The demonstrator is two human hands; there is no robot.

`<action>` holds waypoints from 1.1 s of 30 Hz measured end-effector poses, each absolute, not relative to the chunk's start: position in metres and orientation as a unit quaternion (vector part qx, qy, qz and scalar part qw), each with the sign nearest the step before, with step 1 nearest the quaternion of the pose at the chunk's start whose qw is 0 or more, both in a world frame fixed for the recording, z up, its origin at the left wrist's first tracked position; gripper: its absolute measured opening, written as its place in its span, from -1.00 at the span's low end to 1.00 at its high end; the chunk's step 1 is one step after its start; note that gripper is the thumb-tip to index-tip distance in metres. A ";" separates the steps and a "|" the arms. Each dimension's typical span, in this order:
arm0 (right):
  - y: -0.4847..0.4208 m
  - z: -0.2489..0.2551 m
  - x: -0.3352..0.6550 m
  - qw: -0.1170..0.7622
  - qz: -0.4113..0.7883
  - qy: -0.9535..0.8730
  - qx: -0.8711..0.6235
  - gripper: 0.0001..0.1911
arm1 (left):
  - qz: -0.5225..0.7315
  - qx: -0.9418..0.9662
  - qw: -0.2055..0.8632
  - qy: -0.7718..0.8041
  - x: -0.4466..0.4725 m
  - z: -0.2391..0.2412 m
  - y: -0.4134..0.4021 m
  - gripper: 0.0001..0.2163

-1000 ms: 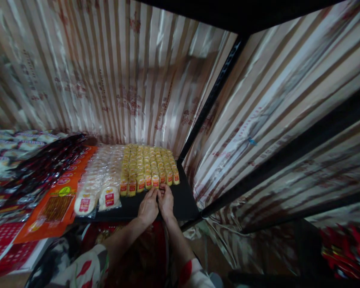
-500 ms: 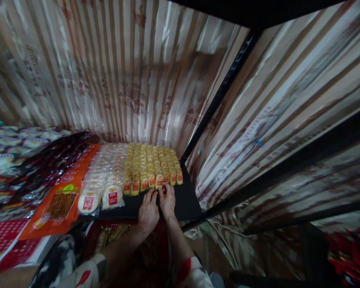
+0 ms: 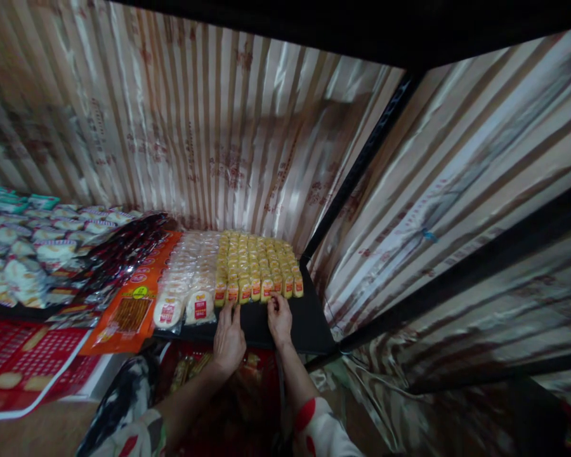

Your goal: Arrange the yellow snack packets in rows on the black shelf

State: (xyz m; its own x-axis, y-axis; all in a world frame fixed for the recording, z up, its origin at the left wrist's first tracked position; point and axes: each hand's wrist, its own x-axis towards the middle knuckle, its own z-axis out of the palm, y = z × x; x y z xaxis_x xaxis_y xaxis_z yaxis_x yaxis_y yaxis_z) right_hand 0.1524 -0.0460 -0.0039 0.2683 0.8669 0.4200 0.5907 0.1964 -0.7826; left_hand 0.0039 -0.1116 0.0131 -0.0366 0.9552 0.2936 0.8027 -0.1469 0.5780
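Note:
Rows of small yellow-wrapped snack packets [image 3: 254, 260] with red labels stand at the right end of a black shelf [image 3: 309, 324]. My left hand [image 3: 229, 339] is open, its fingers stretched forward against the front packets at the left of the block. To its right is my right hand [image 3: 280, 322], fingers bent and slightly apart, tips at the lower front of a middle packet. No packet is lifted in either hand. Beside the yellow block stand two rows of clear-wrapped round white cakes [image 3: 200, 308] with red labels.
Left of these lie an orange snack bag [image 3: 124, 317], dark shiny packets [image 3: 118, 254] and white bags [image 3: 26, 273]. Red baskets [image 3: 33, 355] sit lower, one under my arms. A black post [image 3: 361, 165] rises at the right corner, before striped sheeting [image 3: 209, 127].
My hands have moved apart: the left has shifted left along the packet fronts, while the right stays near the same packets. The view has turned left, showing more of the white bags.

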 end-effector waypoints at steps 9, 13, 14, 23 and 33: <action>-0.047 -0.003 0.152 0.506 0.121 -0.600 -0.608 -0.67 | 0.313 0.689 0.130 0.640 -0.003 0.007 -0.103 -0.41; -0.047 -0.004 0.154 0.514 0.115 -0.605 -0.597 -0.67 | 0.320 0.690 0.107 0.640 0.003 -0.001 -0.101 -0.45; -0.047 -0.004 0.154 0.513 0.114 -0.607 -0.596 -0.67 | 0.326 0.688 0.100 0.641 0.004 -0.004 -0.099 -0.47; -0.055 0.002 0.149 0.495 0.084 -0.648 -0.573 -0.68 | 0.330 0.718 0.042 0.611 0.005 -0.021 -0.095 -0.52; -0.057 -0.009 0.116 0.435 0.081 -0.675 -0.590 -0.62 | 0.306 0.726 0.032 0.615 0.006 -0.015 -0.095 -0.55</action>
